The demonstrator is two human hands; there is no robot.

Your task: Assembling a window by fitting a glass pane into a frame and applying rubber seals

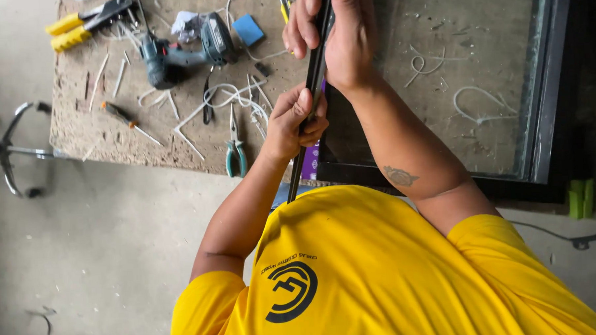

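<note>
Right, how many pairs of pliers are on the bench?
2: yellow-handled pair at the far left corner; green-handled pair at the near edge by the left hand. A dark tool between them may be another.

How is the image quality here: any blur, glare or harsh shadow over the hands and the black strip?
Head view: soft, even daylight with no hard shadows. The left hand, right hand and black strip are reasonably sharp. The glass pane looks dull, without glare. The picture seems turned upside down, with the yellow shirt filling the lower frame.
</note>
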